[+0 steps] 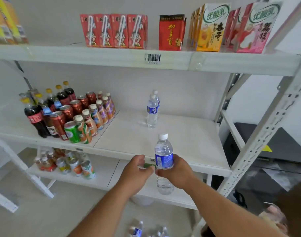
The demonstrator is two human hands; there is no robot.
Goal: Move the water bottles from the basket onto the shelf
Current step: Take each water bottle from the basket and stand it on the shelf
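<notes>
My right hand [178, 173] grips a clear water bottle [163, 154] with a blue label and white cap, held upright just in front of the middle shelf [189, 142]. My left hand [137, 170] is beside it, fingers loosely curled and touching the bottle's left side near the shelf edge. Two water bottles [152, 110] stand one behind the other toward the back of the middle shelf. More water bottles [139, 230] lie low at the bottom edge of the view; the basket itself is hidden.
Cola bottles, cans and milk-tea bottles [69, 113] crowd the shelf's left half. Drink cartons [209, 26] line the top shelf. Cans and bottles [69, 165] sit on the lower shelf. A perforated upright post [259, 139] stands to the right, a dark box [274, 147] behind it.
</notes>
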